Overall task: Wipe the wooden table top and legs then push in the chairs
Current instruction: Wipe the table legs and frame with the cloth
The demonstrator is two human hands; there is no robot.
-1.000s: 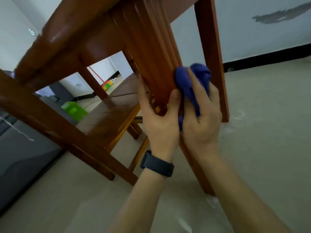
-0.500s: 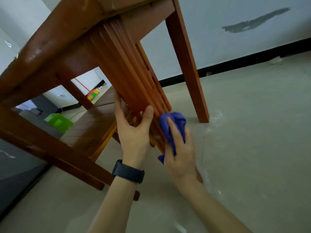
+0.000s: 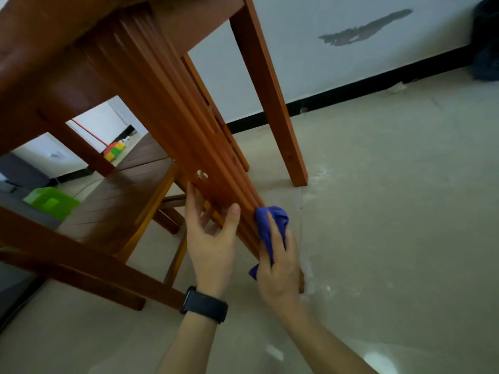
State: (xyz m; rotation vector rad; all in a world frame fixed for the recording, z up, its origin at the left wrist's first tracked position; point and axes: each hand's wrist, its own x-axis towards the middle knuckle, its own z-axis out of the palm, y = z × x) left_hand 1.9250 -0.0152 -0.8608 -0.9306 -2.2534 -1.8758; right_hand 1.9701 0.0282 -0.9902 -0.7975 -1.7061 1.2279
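Low down, the right hand (image 3: 280,268) pressed a bunched blue cloth (image 3: 270,225) against the table leg (image 3: 172,125); at its nine o'clock, the left hand (image 3: 212,238) rested open, fingers spread on the leg.

Over the last second the right hand (image 3: 280,268) has slid the blue cloth (image 3: 270,228) down the grooved table leg (image 3: 172,125), from mid-height to near its foot at about 5 o'clock of the view. The left hand (image 3: 213,238) followed (fingers now looser, thumb on the leg's edge). More floor (image 3: 391,211) and the far leg (image 3: 270,90) have come into view.
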